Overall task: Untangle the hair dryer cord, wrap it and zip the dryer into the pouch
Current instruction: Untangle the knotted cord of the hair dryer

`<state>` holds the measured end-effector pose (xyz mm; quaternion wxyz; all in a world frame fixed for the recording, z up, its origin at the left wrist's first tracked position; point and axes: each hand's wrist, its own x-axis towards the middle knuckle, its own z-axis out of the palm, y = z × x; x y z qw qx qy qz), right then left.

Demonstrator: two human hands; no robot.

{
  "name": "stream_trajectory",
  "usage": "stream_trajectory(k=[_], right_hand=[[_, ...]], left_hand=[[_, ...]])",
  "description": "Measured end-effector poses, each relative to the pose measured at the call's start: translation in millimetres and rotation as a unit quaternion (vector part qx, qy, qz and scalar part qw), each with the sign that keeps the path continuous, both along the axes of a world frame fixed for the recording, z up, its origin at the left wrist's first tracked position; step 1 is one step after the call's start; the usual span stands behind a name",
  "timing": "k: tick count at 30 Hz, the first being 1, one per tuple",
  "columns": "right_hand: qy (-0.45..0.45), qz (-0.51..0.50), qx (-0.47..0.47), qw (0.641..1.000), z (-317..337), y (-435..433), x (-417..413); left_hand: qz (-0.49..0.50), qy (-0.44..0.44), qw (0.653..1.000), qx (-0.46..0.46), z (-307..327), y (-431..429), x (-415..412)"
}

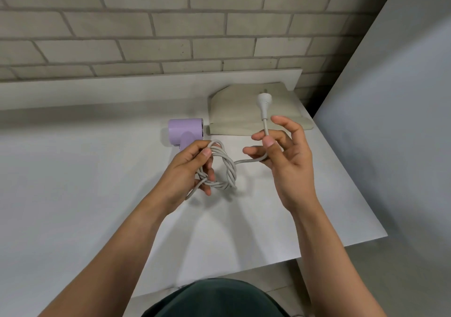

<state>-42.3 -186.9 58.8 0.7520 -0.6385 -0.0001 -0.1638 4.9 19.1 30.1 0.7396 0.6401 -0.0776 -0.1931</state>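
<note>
- Mid-frame, my left hand [195, 168] grips the twisted cord [225, 168] coil.
- My right hand [280, 150] pinches the cord just below the plug [263, 103]; I judge untangling underway, and next the plug end must thread back through the loops.
- Beyond, the lilac dryer [184, 131] lies beside the beige pouch [234, 107], upper centre.

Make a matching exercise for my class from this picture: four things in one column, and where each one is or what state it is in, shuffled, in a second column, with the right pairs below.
Things
1. hair dryer
2. pouch
3. plug
4. cord coil

Places or states
A. lying flat on the table by the wall
B. twisted into loops, gripped by the left hand
C. purple, lying on the table left of the pouch
D. raised above the right hand, which pinches the cord just below it

Pairs: 1-C, 2-A, 3-D, 4-B
</note>
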Motion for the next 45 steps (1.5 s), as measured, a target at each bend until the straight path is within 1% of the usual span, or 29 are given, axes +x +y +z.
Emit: stream_trajectory(k=[2,3,5,7,9,12,16,20,21,24,26,27,29,32,34,36,38,41,43,45], right_hand=[[-0.026,0.005,-0.048,0.998,7,5,-3],[-0.042,0.009,-0.045,0.998,10,7,-4],[-0.065,0.008,0.015,0.998,15,10,-4],[-0.069,-0.023,0.082,0.994,17,7,-2],[-0.06,-0.073,0.094,0.991,17,2,-1],[-0.022,-0.135,0.088,0.987,13,-2,-1],[0.024,-0.18,0.141,0.973,1,-2,3],[0.076,-0.139,0.229,0.96,-12,-7,7],[0.097,-0.129,0.258,0.953,-15,-10,9],[0.176,-0.119,0.351,0.912,-25,-17,13],[0.211,-0.113,0.372,0.897,-32,-21,15],[0.217,-0.11,0.369,0.897,-35,-23,14],[0.214,-0.107,0.318,0.917,-39,-27,12],[0.186,-0.067,0.168,0.966,-40,-34,8],[0.159,-0.032,0.095,0.982,-39,-38,6],[0.134,-0.04,-0.015,0.99,-38,-42,6],[0.109,-0.087,-0.129,0.982,-37,-46,4],[0.083,-0.157,-0.286,0.942,-41,-54,0],[0.051,-0.162,-0.382,0.908,-45,-64,-3],[0.027,-0.118,-0.448,0.886,-50,-77,-5]], left_hand=[[0.008,0.013,1.0,-0.013,1,0,0],[0.012,0.019,1.0,-0.018,2,0,0],[0.013,0.02,0.999,-0.021,4,1,-1],[0.011,-0.008,1.0,-0.001,6,2,-3],[0.018,-0.05,0.998,0.03,7,2,-5],[0.05,-0.068,0.995,0.053,9,2,-6],[0.048,-0.05,0.997,0.04,9,2,-6],[0.044,-0.033,0.998,0.03,11,4,-5],[0.044,-0.036,0.998,0.033,11,5,-5],[0.045,-0.049,0.997,0.046,12,6,-4],[0.045,-0.049,0.997,0.047,12,7,-5],[0.046,-0.047,0.997,0.046,11,8,-5],[0.05,-0.042,0.997,0.047,10,11,-5],[0.051,-0.041,0.996,0.065,8,13,-5],[0.054,-0.042,0.995,0.073,6,13,-5],[0.061,-0.04,0.995,0.073,6,12,-4],[0.069,-0.038,0.995,0.068,7,10,-4],[0.073,-0.038,0.995,0.065,8,5,-3],[0.073,-0.039,0.995,0.061,9,2,-3],[0.08,-0.036,0.994,0.057,10,2,-2]])
